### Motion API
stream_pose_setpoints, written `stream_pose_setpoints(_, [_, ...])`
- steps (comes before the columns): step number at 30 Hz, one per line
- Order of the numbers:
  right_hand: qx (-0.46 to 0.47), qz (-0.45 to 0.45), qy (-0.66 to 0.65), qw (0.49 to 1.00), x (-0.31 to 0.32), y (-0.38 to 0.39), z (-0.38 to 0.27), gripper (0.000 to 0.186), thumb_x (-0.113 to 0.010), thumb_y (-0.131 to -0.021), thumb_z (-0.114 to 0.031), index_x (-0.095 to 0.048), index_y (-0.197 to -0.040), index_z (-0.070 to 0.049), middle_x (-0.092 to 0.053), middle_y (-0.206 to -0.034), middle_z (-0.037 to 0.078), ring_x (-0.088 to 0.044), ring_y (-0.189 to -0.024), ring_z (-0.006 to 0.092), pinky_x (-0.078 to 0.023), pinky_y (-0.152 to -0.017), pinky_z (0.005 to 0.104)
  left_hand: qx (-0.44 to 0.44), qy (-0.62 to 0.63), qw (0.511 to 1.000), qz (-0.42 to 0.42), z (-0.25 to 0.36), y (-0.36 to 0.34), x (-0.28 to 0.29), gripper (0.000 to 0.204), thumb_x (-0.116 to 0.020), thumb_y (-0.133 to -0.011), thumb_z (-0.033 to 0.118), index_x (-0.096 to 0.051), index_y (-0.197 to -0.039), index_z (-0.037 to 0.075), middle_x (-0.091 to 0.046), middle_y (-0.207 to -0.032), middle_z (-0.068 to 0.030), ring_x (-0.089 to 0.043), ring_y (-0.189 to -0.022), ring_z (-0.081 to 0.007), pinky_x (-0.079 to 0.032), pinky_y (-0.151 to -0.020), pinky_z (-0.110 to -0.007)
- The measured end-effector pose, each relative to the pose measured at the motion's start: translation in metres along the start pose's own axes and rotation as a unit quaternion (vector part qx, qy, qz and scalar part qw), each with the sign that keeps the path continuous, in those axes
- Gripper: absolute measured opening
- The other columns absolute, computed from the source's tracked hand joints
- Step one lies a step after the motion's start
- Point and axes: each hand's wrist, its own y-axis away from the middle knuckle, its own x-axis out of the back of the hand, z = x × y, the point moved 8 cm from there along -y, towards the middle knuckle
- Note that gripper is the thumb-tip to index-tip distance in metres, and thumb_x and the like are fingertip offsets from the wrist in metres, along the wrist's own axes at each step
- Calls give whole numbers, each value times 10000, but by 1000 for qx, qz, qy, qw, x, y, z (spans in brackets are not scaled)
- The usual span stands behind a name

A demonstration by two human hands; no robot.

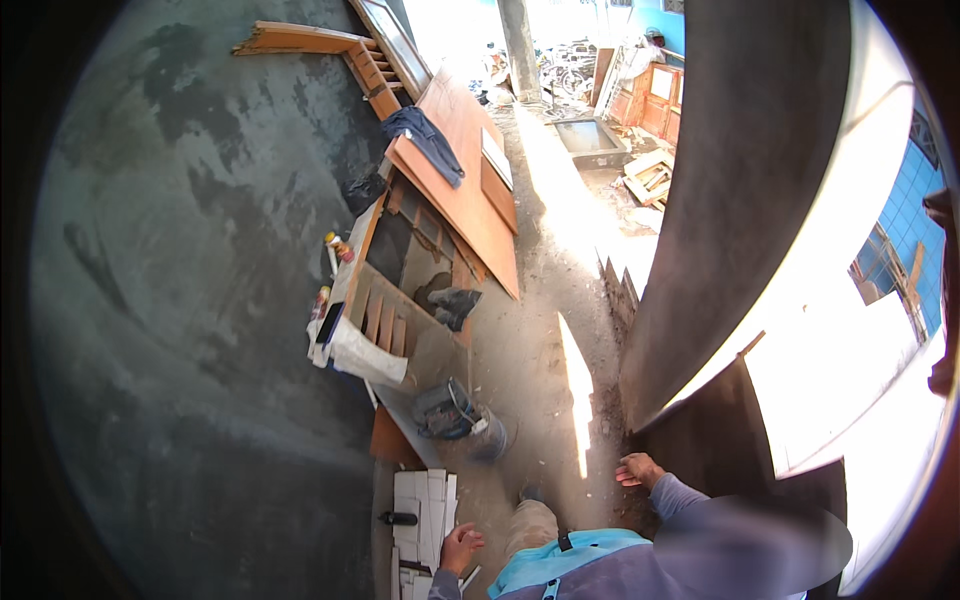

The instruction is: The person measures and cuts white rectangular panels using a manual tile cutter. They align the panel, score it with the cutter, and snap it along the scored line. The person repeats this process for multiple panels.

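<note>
My left hand [461,548] hangs low with its fingers apart and nothing in it. Nearest to it is a stack of white strips or cut tiles [428,500], on which a small black bottle-like object [398,519] lies. My right hand [637,470] is held out over the floor beside a dark pillar, its fingers loosely stretched and holding nothing. Ahead of my left hand stand a blue-grey bucket [488,436] and a dark container with a handle [437,412]. My legs and light blue garment [565,560] show between the hands.
Orange-brown wooden panels [455,180] lean along the left, with a dark jacket [425,142] draped over one. A cluttered wooden cabinet frame [350,275] stands by the grey wall [200,300]. The pillar [750,180] rises at right. Wood scraps [650,178] lie beyond a square basin [590,137].
</note>
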Motion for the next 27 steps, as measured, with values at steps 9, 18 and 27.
stream_pose_setpoints(9, [-5,61,11,998,0,-64,-103,256,-498,-1014,-166,-663,-1139,-14,-735,-973,126,-724,-787,234,-616,-627,384,-160,-359,820,-416,202,-180,-170,615,-450,-1065,456,-461,-1504,25,-509,-1500,-211,-487,-1382,-340,-352,-1176,-427])
stream_pose_setpoints(18, [-175,74,55,980,26,-106,-186,306,-499,-1013,-219,-645,-1199,-24,-735,-971,114,-717,-812,230,-596,-636,389,-119,-631,638,-426,342,-439,-259,607,-484,-1040,501,-544,-1438,48,-588,-1407,-231,-560,-1296,-398,-461,-1062,-486])
stream_pose_setpoints(27, [52,46,191,979,82,-329,-449,386,-519,-1005,-206,-581,-1333,-11,-735,-989,145,-723,-855,260,-584,-612,397,-134,-539,758,-342,482,-696,-366,532,-461,-1033,440,-607,-1370,56,-614,-1347,-230,-562,-1276,-400,-439,-1077,-476])
